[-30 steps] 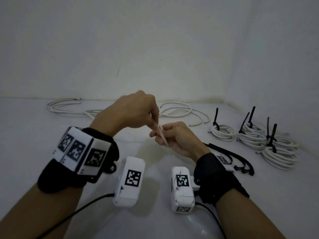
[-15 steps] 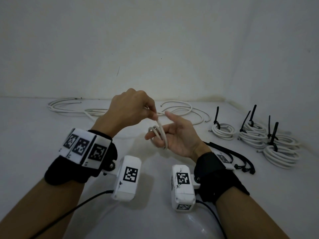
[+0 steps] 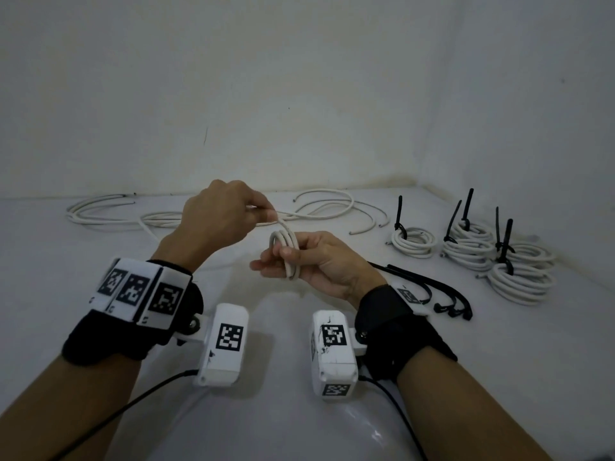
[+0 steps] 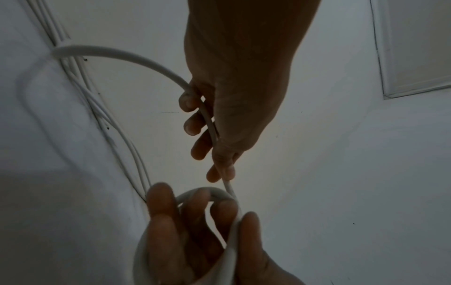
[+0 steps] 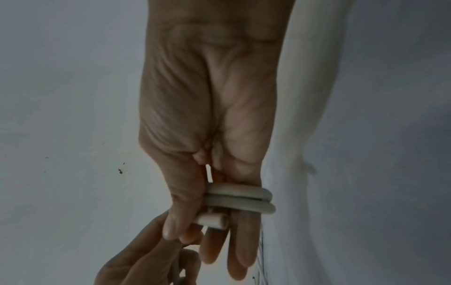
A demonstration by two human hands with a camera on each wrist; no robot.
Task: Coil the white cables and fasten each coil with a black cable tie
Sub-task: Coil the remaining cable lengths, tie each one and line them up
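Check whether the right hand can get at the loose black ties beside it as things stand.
Probably not yet: the loose black ties lie just beside the right wrist with nothing between, but the right hand holds the coil, which the left hand is feeding.

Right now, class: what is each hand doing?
Left hand: pinches the white cable.
Right hand: holds the small coil wound round its fingers.

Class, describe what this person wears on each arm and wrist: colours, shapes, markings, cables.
Both forearms bare. Each wrist carries a black fabric strap and a white boxy camera unit printed with black square code markers; thin black cables trail from both. The left wrist also wears a white band of three markers.
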